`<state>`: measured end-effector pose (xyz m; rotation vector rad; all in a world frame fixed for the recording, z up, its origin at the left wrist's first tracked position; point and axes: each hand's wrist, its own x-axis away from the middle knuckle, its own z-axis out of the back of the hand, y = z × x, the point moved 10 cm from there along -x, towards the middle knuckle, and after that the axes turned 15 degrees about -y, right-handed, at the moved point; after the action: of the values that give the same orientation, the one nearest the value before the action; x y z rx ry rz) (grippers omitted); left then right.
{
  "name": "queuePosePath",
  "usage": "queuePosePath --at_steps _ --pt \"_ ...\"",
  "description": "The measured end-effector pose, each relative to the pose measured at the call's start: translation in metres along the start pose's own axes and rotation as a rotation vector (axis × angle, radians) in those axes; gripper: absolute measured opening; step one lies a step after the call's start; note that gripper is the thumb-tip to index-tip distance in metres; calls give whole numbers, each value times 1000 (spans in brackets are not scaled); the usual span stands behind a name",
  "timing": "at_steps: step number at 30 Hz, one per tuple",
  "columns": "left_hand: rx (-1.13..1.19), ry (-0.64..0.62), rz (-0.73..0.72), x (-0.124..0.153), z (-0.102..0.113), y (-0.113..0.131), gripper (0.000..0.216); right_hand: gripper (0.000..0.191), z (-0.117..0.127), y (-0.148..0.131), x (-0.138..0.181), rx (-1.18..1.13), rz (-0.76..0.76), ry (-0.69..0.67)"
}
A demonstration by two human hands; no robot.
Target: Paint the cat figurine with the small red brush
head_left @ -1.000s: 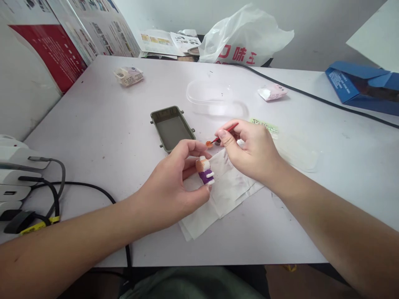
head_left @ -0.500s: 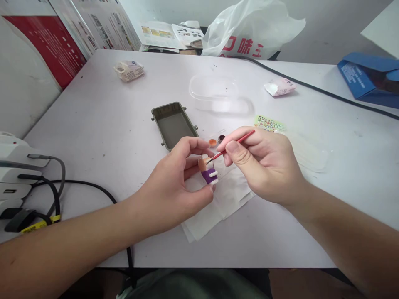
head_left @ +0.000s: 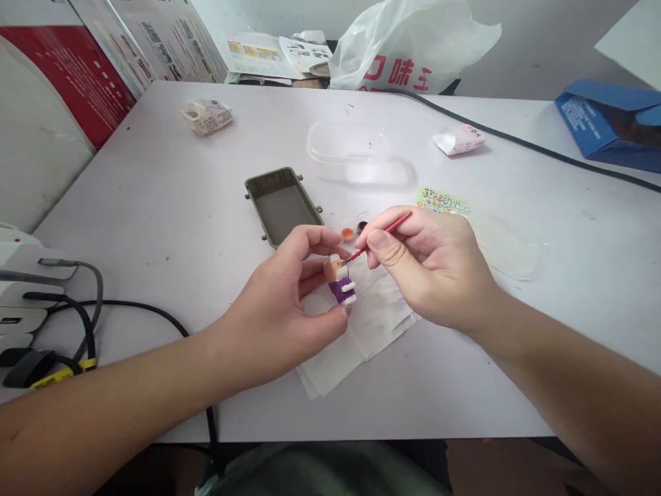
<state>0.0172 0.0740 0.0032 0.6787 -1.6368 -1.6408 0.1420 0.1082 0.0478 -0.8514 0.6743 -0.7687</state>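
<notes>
- Our left hand [head_left: 289,296] curls partway, its thumb and fingertips pinching a small purple, white and tan figurine [head_left: 341,289].
- We hold that figurine over the white tissues [head_left: 372,337], which lie on the tabletop [head_left: 129,227].
- Our right hand [head_left: 434,265] closes its thumb and fingers around a red paintbrush [head_left: 385,233], its tip at the figurine's tan upper part.
- Just beyond our hands, we see an orange paint pot [head_left: 348,234] and a dark one beside it.
- Near our left fingers sits a grey-green tray [head_left: 284,210].
</notes>
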Motion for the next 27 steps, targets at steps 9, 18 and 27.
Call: queuePosePath --at_steps 9,18,27 --pt "-11 1 19 0 0 -1 39 15 5 1 -1 -7 23 7" --pt "-8 6 15 0 1 -3 39 15 8 -2 3 -133 41 71" --pt "-26 16 -16 0 1 -1 42 12 -10 -4 0 -146 30 -35"
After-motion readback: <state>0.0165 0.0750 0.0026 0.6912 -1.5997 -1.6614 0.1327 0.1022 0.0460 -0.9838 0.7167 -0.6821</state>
